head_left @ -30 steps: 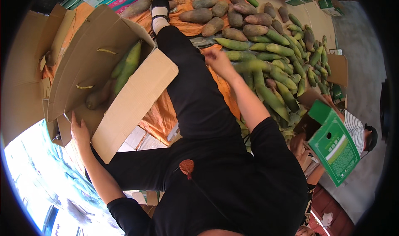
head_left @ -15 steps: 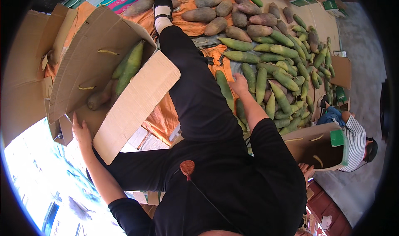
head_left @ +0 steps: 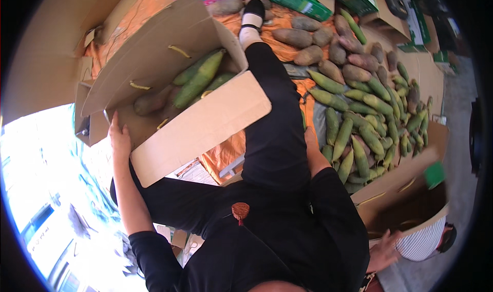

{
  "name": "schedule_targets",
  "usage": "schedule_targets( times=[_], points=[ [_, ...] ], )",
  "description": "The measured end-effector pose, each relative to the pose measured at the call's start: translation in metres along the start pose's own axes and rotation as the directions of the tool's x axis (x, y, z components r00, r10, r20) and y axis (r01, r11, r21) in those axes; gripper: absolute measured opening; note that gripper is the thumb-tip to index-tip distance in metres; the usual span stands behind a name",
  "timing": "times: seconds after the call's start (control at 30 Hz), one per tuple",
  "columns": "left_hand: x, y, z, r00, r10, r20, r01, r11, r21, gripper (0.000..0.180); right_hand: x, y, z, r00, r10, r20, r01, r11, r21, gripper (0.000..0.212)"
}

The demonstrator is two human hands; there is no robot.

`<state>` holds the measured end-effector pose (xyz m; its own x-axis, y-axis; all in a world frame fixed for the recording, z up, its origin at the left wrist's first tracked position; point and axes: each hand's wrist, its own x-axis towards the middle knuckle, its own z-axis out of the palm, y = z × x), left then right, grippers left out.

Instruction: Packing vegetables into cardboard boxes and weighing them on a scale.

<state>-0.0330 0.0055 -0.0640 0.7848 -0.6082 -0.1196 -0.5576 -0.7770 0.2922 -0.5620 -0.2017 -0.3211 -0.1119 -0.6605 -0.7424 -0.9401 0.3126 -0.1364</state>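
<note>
My left hand (head_left: pixel 120 137) rests against the near left corner of a cardboard box (head_left: pixel 200 130), its fingers stretched out. Inside the tilted box lie several long green radishes (head_left: pixel 199 81) and brownish-red root vegetables (head_left: pixel 150 103), partly behind the raised front flap. My right hand (head_left: pixel 311 139) reaches down beside my right knee, at the left edge of a heap of green radishes (head_left: pixel 367 133). Its fingers are mostly hidden, so I cannot see whether they hold anything.
Brownish roots (head_left: pixel 292 37) lie on orange sheeting beyond my foot. At right, another person's hand (head_left: pixel 385 252) is beside a second open box (head_left: pixel 405 202); a striped shirt (head_left: pixel 418 240) shows behind it. Green cartons (head_left: pixel 303 2) stand at the back.
The view has shifted, and the box appears farther right and more of its contents shows. My right hand has drawn in closer to my knee. The other person's hand has come off the second box.
</note>
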Motion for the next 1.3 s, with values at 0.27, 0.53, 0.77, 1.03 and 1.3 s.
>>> schedule_targets(
  times=[0.27,0.53,0.77,1.03,1.3],
  points=[
    [0.009,0.026,0.01,0.999,-0.037,0.035,0.036,0.998,0.043,0.056,0.047,0.037,-0.006,0.978,-0.158,-0.139,0.204,0.869,0.451,0.046],
    [0.01,0.024,0.006,0.999,-0.024,0.044,0.021,0.997,0.068,0.058,-0.074,-0.132,-0.179,0.611,-0.619,-0.493,0.771,0.607,0.194,0.065],
    [0.011,0.02,0.009,0.999,0.033,0.019,-0.034,0.996,0.08,0.058,-0.207,-0.264,-0.256,-0.033,-0.862,-0.505,0.932,0.156,-0.326,0.063],
    [0.011,0.019,0.01,0.999,0.046,0.024,-0.049,0.992,0.119,0.055,-0.262,-0.36,-0.168,-0.191,-0.976,-0.1,0.817,-0.102,-0.568,0.051],
    [0.011,0.011,0.009,0.998,0.047,0.043,-0.048,0.999,0.022,0.054,-0.224,-0.365,-0.166,-0.065,-0.983,-0.171,0.933,0.001,-0.36,0.03]
  ],
)
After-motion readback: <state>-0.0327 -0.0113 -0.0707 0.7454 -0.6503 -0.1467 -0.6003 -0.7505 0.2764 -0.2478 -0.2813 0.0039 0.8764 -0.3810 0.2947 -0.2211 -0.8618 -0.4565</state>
